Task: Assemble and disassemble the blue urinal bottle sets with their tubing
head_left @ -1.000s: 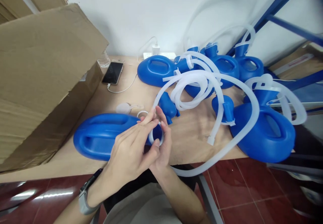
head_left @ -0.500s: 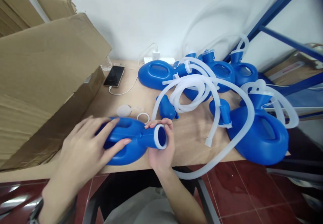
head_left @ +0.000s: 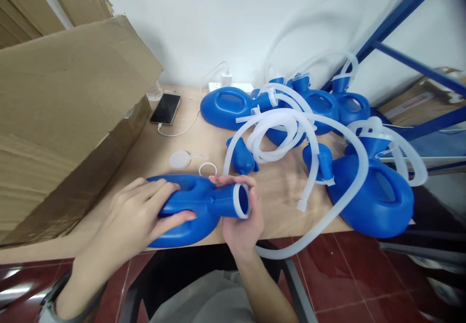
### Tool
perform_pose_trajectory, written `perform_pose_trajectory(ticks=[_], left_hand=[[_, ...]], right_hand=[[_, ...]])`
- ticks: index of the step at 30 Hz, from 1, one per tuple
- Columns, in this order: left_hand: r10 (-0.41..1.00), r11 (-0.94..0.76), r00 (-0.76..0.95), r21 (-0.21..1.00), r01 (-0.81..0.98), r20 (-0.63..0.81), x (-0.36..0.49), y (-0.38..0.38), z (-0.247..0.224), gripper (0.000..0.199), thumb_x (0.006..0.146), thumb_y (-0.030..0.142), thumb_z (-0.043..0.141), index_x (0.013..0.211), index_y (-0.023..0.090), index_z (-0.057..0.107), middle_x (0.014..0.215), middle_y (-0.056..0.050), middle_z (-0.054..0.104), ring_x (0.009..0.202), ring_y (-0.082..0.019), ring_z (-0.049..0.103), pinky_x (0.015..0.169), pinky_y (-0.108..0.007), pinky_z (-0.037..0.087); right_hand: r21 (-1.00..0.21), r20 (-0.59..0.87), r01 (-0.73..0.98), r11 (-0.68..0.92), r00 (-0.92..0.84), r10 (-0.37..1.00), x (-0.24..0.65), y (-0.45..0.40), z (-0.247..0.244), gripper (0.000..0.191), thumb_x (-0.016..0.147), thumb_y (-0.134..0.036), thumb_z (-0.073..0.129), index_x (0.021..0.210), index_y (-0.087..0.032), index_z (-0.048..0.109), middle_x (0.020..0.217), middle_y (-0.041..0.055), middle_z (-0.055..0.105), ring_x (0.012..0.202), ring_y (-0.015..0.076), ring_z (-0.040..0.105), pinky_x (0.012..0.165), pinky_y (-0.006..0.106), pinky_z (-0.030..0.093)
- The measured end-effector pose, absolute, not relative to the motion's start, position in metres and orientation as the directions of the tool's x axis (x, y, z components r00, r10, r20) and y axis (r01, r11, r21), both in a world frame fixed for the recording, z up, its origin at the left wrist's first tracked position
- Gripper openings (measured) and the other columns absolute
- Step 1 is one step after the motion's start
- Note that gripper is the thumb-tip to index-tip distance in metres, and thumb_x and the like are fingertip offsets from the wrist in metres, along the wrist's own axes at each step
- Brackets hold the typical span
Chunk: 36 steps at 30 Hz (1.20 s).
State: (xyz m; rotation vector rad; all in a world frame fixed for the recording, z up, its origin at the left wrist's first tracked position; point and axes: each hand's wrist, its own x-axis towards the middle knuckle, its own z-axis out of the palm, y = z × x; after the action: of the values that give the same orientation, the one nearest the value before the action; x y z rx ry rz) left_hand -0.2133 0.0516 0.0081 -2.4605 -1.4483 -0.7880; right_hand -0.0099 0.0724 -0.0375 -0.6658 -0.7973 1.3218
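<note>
Gripping one blue bottle (head_left: 202, 211), the left hand (head_left: 134, 211) and the right hand (head_left: 242, 231) are holding it on its side at the front edge of the tabletop (head_left: 276, 201), toward 7 o'clock from the middle of the view. The left hand is clamping the handle, its thumb lying along the body; the right hand is curling around the neck. Around the bottle, one round white cap (head_left: 179, 159) is lying at 12 o'clock, one thin white ring (head_left: 200, 169) at 1 o'clock, one dark phone (head_left: 165, 108) between 11 and 12, and two small blue parts (head_left: 242, 157) are sitting at 2 and near 3 o'clock. At least five other blue bottles (head_left: 364, 206) are sitting from about 1 to 3 o'clock, and translucent hoses (head_left: 362, 160) are tangling among them, too overlapped to count. The held bottle is showing smooth plastic, a swelling body narrowing to a cylindrical neck, and a small knob at the neck's base; its open mouth, edged by a white rim (head_left: 236, 201), is facing 3 o'clock.
</note>
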Motion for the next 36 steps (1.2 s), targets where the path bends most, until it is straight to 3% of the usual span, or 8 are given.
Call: perform_pose_trajectory(ticks=[3, 6, 12, 16, 25, 29, 31, 36], left_hand=[[0.772, -0.507, 0.385, 0.124, 0.853, 0.506, -0.211, 0.051, 0.011, 0.048, 0.108, 0.067, 0.047, 0.095, 0.023, 0.062, 0.078, -0.001, 0.074, 0.061, -0.021, 0.066, 0.062, -0.036, 0.048], [0.801, -0.485, 0.381, 0.127, 0.865, 0.463, -0.211, 0.050, 0.013, 0.050, 0.107, 0.068, 0.047, 0.092, 0.022, 0.060, 0.078, -0.002, 0.073, 0.061, -0.021, 0.065, 0.063, -0.036, 0.047], [0.801, -0.496, 0.390, 0.139, 0.857, 0.453, -0.211, 0.048, 0.010, 0.046, 0.108, 0.065, 0.048, 0.095, 0.022, 0.058, 0.081, -0.002, 0.074, 0.063, -0.021, 0.065, 0.068, -0.037, 0.046], [0.802, -0.500, 0.394, 0.144, 0.854, 0.449, -0.212, 0.047, 0.009, 0.044, 0.108, 0.063, 0.050, 0.098, 0.021, 0.059, 0.084, -0.003, 0.075, 0.065, -0.022, 0.066, 0.070, -0.038, 0.047], [0.794, -0.510, 0.401, 0.142, 0.848, 0.458, -0.212, 0.048, 0.009, 0.045, 0.107, 0.063, 0.052, 0.099, 0.019, 0.060, 0.085, -0.004, 0.076, 0.065, -0.022, 0.066, 0.070, -0.038, 0.047], [0.791, -0.509, 0.400, 0.137, 0.850, 0.463, -0.212, 0.047, 0.007, 0.046, 0.108, 0.063, 0.051, 0.099, 0.019, 0.060, 0.085, -0.005, 0.076, 0.065, -0.022, 0.066, 0.070, -0.039, 0.047], [0.794, -0.508, 0.398, 0.142, 0.850, 0.461, -0.213, 0.047, 0.007, 0.046, 0.107, 0.064, 0.051, 0.098, 0.020, 0.061, 0.085, -0.005, 0.076, 0.065, -0.023, 0.066, 0.070, -0.039, 0.047], [0.807, -0.500, 0.385, 0.172, 0.848, 0.448, -0.213, 0.046, 0.006, 0.042, 0.107, 0.061, 0.054, 0.100, 0.020, 0.061, 0.087, -0.004, 0.077, 0.068, -0.023, 0.068, 0.072, -0.039, 0.046]], right_hand=[[-0.735, 0.144, -0.661, 0.150, 0.063, 0.988, -0.015, 0.072, -0.041, 0.024, 0.106, -0.045, 0.053, 0.108, -0.032, 0.072, 0.099, 0.0015, 0.083, 0.103, 0.0270, 0.082, 0.110, 0.056, 0.058], [-0.678, 0.085, -0.733, 0.049, -0.012, 0.996, -0.012, 0.071, -0.038, 0.022, 0.103, -0.049, 0.065, 0.106, -0.031, 0.077, 0.097, -0.0003, 0.083, 0.104, 0.0251, 0.081, 0.108, 0.050, 0.059], [-0.657, 0.004, -0.751, -0.069, -0.095, 0.995, -0.002, 0.069, -0.028, 0.014, 0.089, -0.033, 0.086, 0.101, -0.031, 0.080, 0.090, -0.0043, 0.077, 0.091, 0.0146, 0.076, 0.104, 0.035, 0.059], [-0.644, -0.035, -0.758, -0.104, -0.107, 0.994, -0.002, 0.069, -0.024, 0.011, 0.091, -0.031, 0.085, 0.100, -0.031, 0.079, 0.086, -0.0037, 0.073, 0.088, 0.0131, 0.072, 0.091, 0.028, 0.060], [-0.682, -0.023, -0.728, -0.070, -0.074, 0.997, -0.003, 0.069, -0.025, 0.009, 0.093, -0.036, 0.082, 0.098, -0.030, 0.078, 0.084, -0.0034, 0.072, 0.085, 0.0144, 0.071, 0.089, 0.030, 0.058], [-0.682, -0.075, -0.721, -0.119, -0.093, 0.993, -0.003, 0.072, -0.027, 0.037, 0.107, -0.058, 0.057, 0.103, -0.028, 0.079, 0.083, 0.0011, 0.074, 0.089, 0.0206, 0.075, 0.093, 0.040, 0.060], [-0.669, -0.104, -0.729, -0.147, -0.103, 0.989, -0.003, 0.072, -0.027, 0.039, 0.110, -0.055, 0.049, 0.108, -0.029, 0.078, 0.082, 0.0010, 0.074, 0.090, 0.0213, 0.076, 0.095, 0.042, 0.059], [-0.598, -0.130, -0.791, -0.131, -0.065, 0.989, -0.006, 0.072, -0.026, 0.020, 0.108, -0.038, 0.055, 0.119, -0.032, 0.070, 0.076, -0.0052, 0.071, 0.078, 0.0155, 0.071, 0.087, 0.035, 0.057]])
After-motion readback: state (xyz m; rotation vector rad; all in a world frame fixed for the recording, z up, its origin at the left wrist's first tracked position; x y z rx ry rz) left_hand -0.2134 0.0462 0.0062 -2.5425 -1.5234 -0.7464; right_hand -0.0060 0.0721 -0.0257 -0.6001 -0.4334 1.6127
